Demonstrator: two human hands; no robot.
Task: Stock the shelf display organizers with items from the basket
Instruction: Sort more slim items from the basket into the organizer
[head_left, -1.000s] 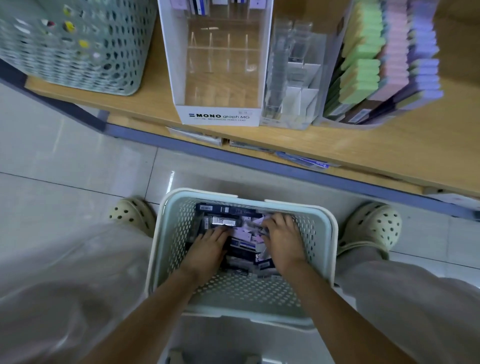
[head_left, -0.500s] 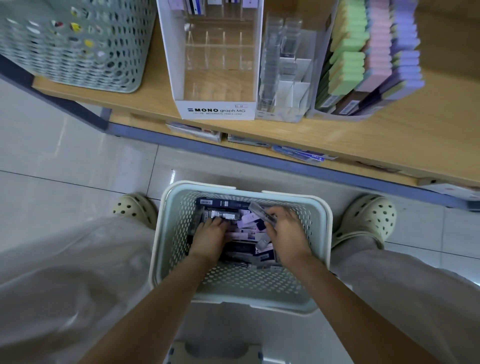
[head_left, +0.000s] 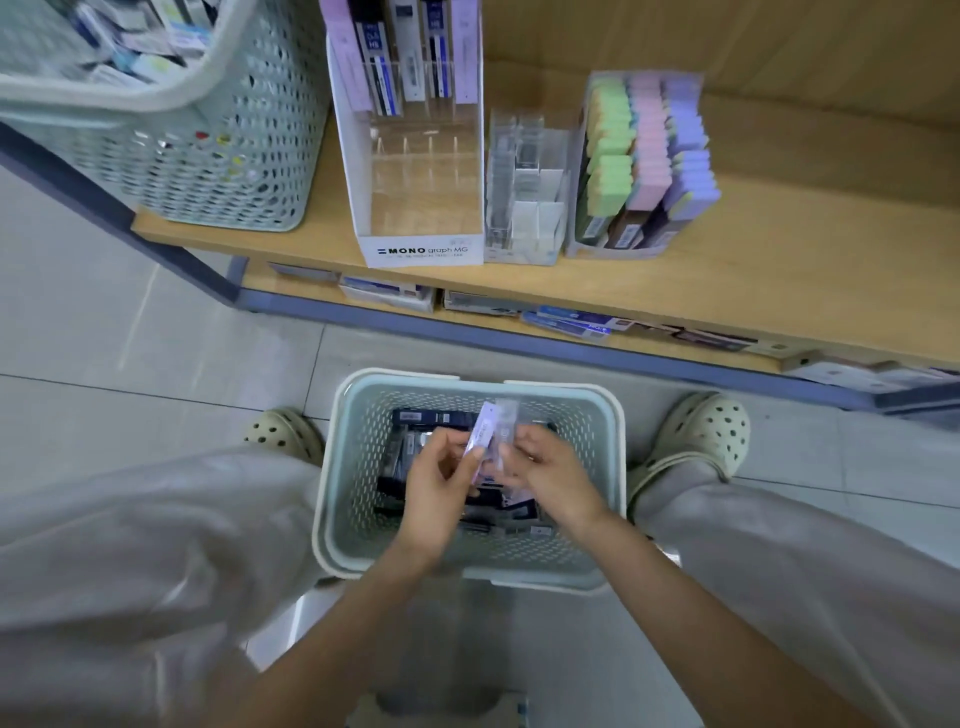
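Across the top runs the wooden shelf (head_left: 779, 291), carrying a big mesh basket (head_left: 208, 171), the white MONO organizer (head_left: 421, 249) with a few packs at its back, a clear organizer (head_left: 524, 208) just beside it, and a tray (head_left: 613, 252) of pastel blocks. Below, on the floor between the person's feet, sits the pale basket (head_left: 358, 467) of dark packs. Above it, the left hand (head_left: 436, 493) has its grip curled round a lilac packet (head_left: 483, 431). The right hand (head_left: 556, 478) pinches a clear packet (head_left: 506, 421) alongside.

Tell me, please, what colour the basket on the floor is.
The basket is pale mint green; head view.
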